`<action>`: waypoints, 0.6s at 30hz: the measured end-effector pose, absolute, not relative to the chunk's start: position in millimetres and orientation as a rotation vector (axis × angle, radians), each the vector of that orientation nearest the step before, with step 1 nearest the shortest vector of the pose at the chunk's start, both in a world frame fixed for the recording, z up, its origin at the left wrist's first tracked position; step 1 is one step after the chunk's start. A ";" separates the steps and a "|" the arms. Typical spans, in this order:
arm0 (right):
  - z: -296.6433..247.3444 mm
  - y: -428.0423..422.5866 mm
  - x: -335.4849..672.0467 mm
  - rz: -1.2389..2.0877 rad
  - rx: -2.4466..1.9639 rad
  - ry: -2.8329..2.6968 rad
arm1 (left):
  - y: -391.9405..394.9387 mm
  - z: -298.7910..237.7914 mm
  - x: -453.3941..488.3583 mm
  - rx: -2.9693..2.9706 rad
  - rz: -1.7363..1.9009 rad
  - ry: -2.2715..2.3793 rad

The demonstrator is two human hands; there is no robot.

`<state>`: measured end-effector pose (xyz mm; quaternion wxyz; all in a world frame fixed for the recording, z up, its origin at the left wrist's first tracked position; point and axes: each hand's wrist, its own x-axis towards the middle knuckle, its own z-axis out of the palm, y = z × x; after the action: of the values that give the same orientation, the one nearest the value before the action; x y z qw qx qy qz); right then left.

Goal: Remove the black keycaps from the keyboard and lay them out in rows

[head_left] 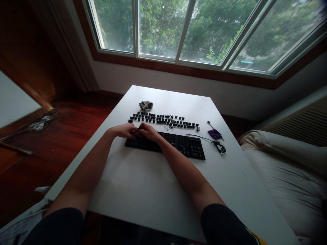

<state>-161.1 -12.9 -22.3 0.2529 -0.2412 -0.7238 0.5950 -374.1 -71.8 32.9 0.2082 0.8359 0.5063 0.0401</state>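
A black keyboard lies across the middle of the white table. Both my hands meet over its left end. My left hand has its fingers curled, resting at the keyboard's top left corner. My right hand is closed in a pinch on a small black keycap just above the keys. Behind the keyboard, several loose black keycaps lie in rows on the table.
A crumpled grey cloth sits behind the keycaps. To the right lie a purple tool and the keyboard's coiled black cable. A cushion borders the table's right side, wooden floor the left, windows beyond.
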 end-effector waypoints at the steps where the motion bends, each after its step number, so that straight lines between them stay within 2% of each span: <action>1: -22.9 -12.5 -161.3 1.656 -0.650 -1.941 | -71.6 32.3 -374.5 2.323 0.098 1.385; 12: -16.7 -15.6 -159.7 1.720 -0.674 -1.835 | -74.0 36.2 -372.3 2.297 0.110 1.414; 18: -9.1 -20.0 -159.2 1.433 -0.709 -1.987 | -73.9 36.2 -374.2 2.310 0.071 1.389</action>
<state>-159.2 -20.0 -9.1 0.2914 -0.2660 -0.7452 0.5375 -374.2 -73.9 36.2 0.2206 0.8355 0.5025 0.0257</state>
